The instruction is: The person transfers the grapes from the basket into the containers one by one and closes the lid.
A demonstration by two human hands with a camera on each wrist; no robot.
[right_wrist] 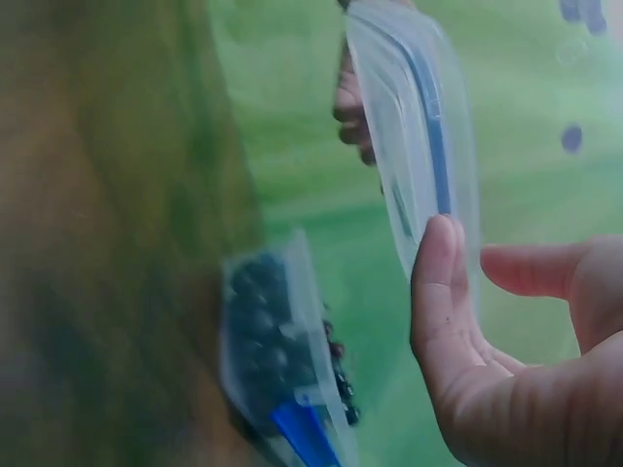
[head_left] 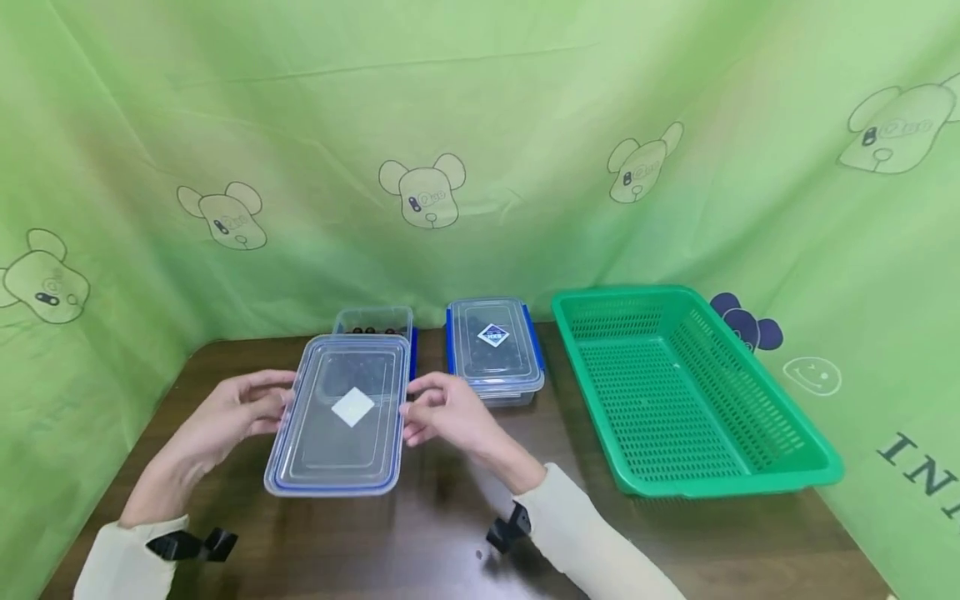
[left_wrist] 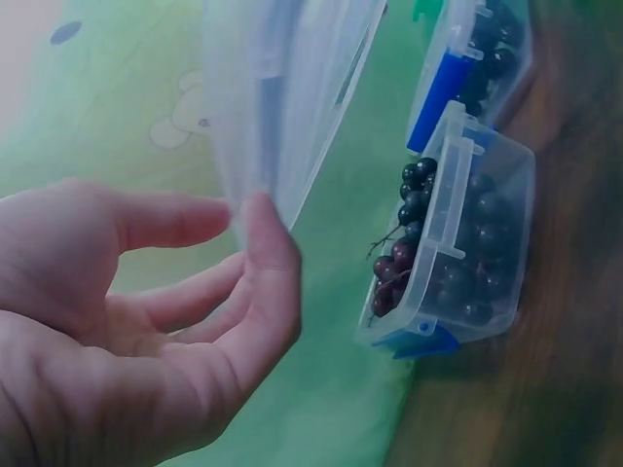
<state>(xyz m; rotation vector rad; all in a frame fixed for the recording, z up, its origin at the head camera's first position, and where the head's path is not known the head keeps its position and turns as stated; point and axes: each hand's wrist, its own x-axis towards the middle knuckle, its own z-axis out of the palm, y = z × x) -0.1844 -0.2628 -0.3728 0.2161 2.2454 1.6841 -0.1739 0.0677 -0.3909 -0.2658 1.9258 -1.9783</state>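
Between both hands a clear plastic lid (head_left: 322, 450) with a blue seal and a white diamond sticker is held up over the table. My left hand (head_left: 243, 404) pinches its left edge between thumb and fingers. The right hand (head_left: 450, 412) pinches the opposite edge in the same way. Behind the lid stands an uncovered clear box (head_left: 375, 318) with a blue clip, partly hidden in the head view. Dark grapes (left_wrist: 414, 209) on stems fill that box up to its rim in the left wrist view.
A second clear box (head_left: 495, 350), lidded and with blue side clips, stands right of the uncovered one. Farther right is a green plastic basket (head_left: 600, 417) with slotted walls. All stand on a dark wooden table (head_left: 450, 533), with a green patterned curtain (head_left: 525, 100) behind.
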